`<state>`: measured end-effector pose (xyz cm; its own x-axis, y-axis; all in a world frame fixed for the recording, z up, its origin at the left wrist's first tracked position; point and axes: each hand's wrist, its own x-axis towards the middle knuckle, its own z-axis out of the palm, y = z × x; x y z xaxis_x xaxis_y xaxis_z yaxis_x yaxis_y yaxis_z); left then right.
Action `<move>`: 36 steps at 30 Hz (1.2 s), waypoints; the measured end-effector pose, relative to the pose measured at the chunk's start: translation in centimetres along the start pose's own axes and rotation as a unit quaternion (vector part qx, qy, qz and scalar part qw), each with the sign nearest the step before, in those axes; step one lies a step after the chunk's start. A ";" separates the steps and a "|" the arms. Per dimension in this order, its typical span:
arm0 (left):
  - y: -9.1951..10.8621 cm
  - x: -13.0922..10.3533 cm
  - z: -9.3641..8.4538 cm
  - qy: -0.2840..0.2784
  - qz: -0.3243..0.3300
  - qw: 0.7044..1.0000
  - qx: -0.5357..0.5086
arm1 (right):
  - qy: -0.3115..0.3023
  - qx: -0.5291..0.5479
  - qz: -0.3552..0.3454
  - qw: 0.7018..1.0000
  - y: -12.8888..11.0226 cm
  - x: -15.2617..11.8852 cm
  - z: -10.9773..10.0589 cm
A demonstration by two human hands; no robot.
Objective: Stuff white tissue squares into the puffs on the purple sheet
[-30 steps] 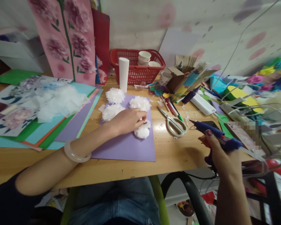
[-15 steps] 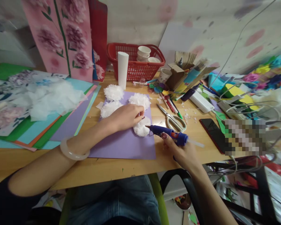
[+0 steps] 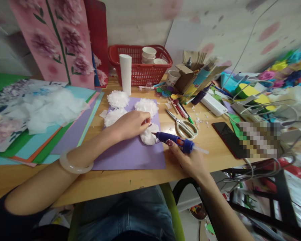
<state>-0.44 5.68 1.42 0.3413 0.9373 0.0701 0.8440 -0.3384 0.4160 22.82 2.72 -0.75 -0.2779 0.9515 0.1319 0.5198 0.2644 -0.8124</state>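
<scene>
My right hand (image 3: pixel 187 159) is wrapped round a blue glue gun (image 3: pixel 174 140) with a clear stick out of its rear. The gun's tip is at the white paper flower (image 3: pixel 149 135) nearest me. My left hand (image 3: pixel 132 124) is closed at that flower's upper left edge, thumb and forefinger together; what they pinch, if anything, is too small to tell. Three more white flowers lie behind: one at the back left (image 3: pixel 117 99), one at the back right (image 3: pixel 146 107), and one partly behind my left hand (image 3: pixel 114 116). Purple paper (image 3: pixel 130 155) lies under the group.
Scissors (image 3: pixel 183 125), pens (image 3: pixel 182 108) and a phone (image 3: pixel 228 139) lie to the right. Behind stand a white roll (image 3: pixel 125 75), a red basket (image 3: pixel 145 75) with cups, and a box (image 3: pixel 187 78). Coloured sheets (image 3: pixel 72 135) and tissue (image 3: pixel 55 107) lie left; cables (image 3: pixel 271 113) lie far right.
The whole view has shifted a little, so most things sit slightly further left. Both hands keep nearly the same pose, with the gun's tip still at the near flower.
</scene>
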 end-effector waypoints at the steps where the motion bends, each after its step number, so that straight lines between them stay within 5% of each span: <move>1: 0.0 0.0 0.0 0.000 -0.001 1.000 0.002 | 0.006 -0.002 -0.004 1.000 0.0 0.0 0.0; 14: -0.1 0.2 -0.1 -0.014 -0.002 1.000 0.021 | -0.014 -0.018 0.085 0.996 1.2 -0.4 -0.8; 36: 0.3 0.2 -0.4 -0.021 0.001 1.000 0.008 | -0.034 -0.004 0.021 0.999 0.6 -0.2 -0.5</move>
<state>-0.23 5.78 1.90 0.3588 0.9328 0.0330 0.8499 -0.3412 0.4015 23.62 2.75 -1.01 -0.3091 0.9492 0.0589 0.5391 0.2259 -0.8114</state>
